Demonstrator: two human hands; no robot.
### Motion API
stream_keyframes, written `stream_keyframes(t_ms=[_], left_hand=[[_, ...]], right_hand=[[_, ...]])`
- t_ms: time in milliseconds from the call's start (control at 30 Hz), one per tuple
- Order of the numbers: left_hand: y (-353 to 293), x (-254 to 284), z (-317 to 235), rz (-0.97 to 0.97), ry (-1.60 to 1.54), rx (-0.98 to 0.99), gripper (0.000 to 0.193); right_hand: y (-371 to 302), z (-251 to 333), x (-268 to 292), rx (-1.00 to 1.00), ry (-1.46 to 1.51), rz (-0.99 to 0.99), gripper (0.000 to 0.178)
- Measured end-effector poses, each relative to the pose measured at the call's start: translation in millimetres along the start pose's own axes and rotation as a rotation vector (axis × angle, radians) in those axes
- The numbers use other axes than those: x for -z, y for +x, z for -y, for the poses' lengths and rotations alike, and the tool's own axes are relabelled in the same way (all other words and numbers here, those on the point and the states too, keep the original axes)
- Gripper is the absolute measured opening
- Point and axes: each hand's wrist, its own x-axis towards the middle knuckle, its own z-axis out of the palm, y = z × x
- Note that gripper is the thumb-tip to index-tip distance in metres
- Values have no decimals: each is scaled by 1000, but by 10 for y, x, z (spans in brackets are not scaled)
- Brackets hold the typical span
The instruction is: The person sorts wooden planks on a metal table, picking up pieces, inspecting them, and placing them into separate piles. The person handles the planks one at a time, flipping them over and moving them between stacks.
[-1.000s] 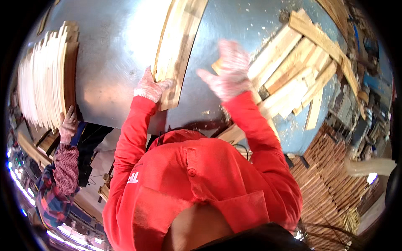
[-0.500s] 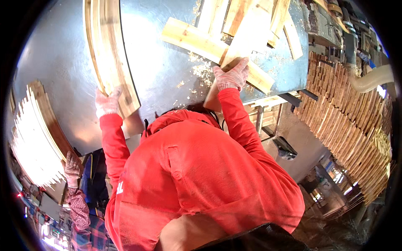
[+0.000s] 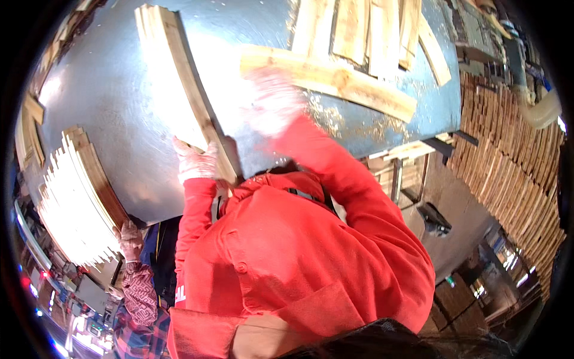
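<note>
My left hand [image 3: 196, 160], in a pale pinkish work glove, is closed around the near end of a bundle of long wooden boards [image 3: 194, 99] on the metal table. The boards lie lengthwise away from me, their left part washed out by glare. My right hand [image 3: 272, 102], in a similar glove, is smeared by motion. It is over the table by the left end of a curved board [image 3: 347, 82], and its fingers cannot be made out. Behind that board several loose boards [image 3: 351, 30] point away from me.
Wood shavings [image 3: 326, 116] lie scattered on the metal table [image 3: 113, 96]. At left, a co-worker's gloved hand [image 3: 130, 239] touches a stack of curved slats [image 3: 84, 203]. To the right stands a tall pile of wooden strips [image 3: 508, 161], with a pale hose [image 3: 541, 110] beside it.
My right hand has left the loose boards and moved left; the board it held now lies with the others. The bundle's near end has swung right with my left hand.
</note>
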Motion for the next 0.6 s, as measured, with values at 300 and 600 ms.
stream_keyframes(t_ms=[300,600], left_hand=[[132,130,148,-35,-289,-99,100],[71,248,-170,-190,-44,-263,103]], right_hand=[[-238,-1162,993,-43,-403,226,87],[2112,441,165,-338,637,341,70]])
